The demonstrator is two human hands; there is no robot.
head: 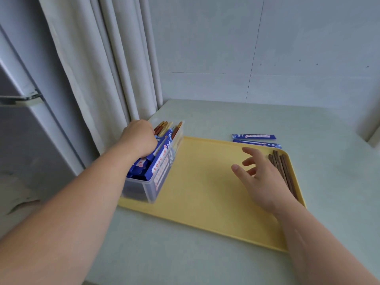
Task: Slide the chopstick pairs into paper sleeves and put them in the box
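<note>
The bare chopsticks (284,171) run near-to-far along the yellow tray's (205,192) right edge, just beside the spread right hand (261,177) (holding nothing). At the tray's left edge, the left hand (139,138) grips sleeved pairs (160,161) in the box (148,190).

Soft, even, cool light fills the scene, its source out of view. The tray (205,202) casts only a thin, faint shadow on the tabletop (185,254) along its near edge, and the curtain (98,68) folds are gently shaded. Motion blur smears the box (153,185) and the left hand (139,138). Wide-angle distortion bends the fridge (30,124) at left and stretches the forearms (82,202) near the camera.
</note>
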